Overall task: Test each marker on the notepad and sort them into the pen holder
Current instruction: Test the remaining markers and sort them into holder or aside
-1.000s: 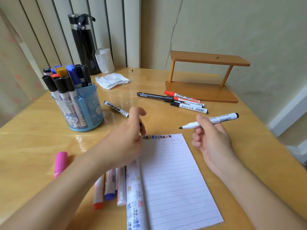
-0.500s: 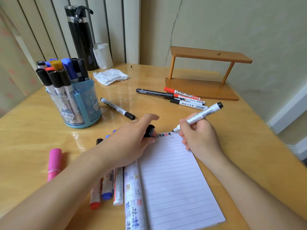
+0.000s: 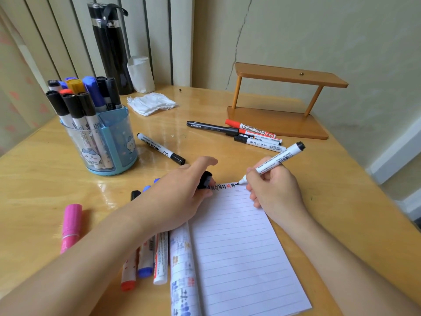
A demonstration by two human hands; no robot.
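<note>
Our right hand (image 3: 275, 190) clasped an uncapped white marker (image 3: 273, 164), fingers curled round its barrel. Its black tip touched the top edge of the lined notepad (image 3: 239, 247), at the end of a row of small test marks. Our left hand (image 3: 177, 197) rested at the notepad's top left corner and held a black cap (image 3: 205, 180) between thumb and curled fingers.

The blue pen holder (image 3: 114, 137) stood at the back left of the wooden table (image 3: 34, 179), with capped markers standing upright in it. A black-capped marker (image 3: 160, 148) lay between the holder and our hands. Several more (image 3: 255, 134) lay in a bunch just in front of a wooden stand (image 3: 280, 106). A pink marker (image 3: 70, 224) lay on the left, and three others (image 3: 145, 258) lay partly under our left forearm, beside the notepad.
</note>
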